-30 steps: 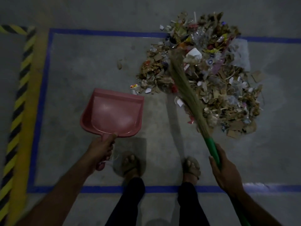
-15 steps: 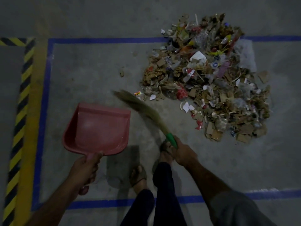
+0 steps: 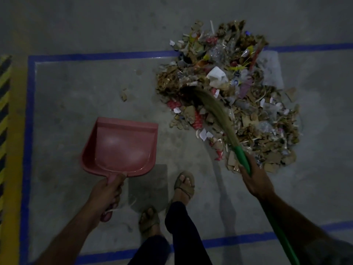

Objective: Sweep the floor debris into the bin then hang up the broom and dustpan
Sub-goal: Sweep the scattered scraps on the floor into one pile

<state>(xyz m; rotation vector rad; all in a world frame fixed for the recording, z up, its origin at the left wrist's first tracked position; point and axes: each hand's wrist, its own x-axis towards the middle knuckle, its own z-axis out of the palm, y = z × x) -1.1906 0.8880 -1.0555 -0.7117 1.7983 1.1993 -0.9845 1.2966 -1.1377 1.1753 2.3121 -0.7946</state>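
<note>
Sweeping step: right hand [image 3: 256,183] grips broom [image 3: 219,113] on debris pile [image 3: 238,104]; left hand [image 3: 107,192] grips seemingly empty pink dustpan [image 3: 122,146]; next, drag debris left.

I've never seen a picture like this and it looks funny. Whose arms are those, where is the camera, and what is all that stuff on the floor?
The camera sits on a person's head and looks down, so you see that person's own arms, legs and sandalled feet. The left hand has its fingers curled round the handle of a pink dustpan, which has nothing in it. The right hand grips the green handle of a broom. The broom's straw bristles reach into a big debris pile: bits of cardboard, paper and plastic wrappers lying on the grey floor. One small scrap lies apart from the pile. A blue line is marked on the floor, with yellow and black stripes at the left edge.
</note>
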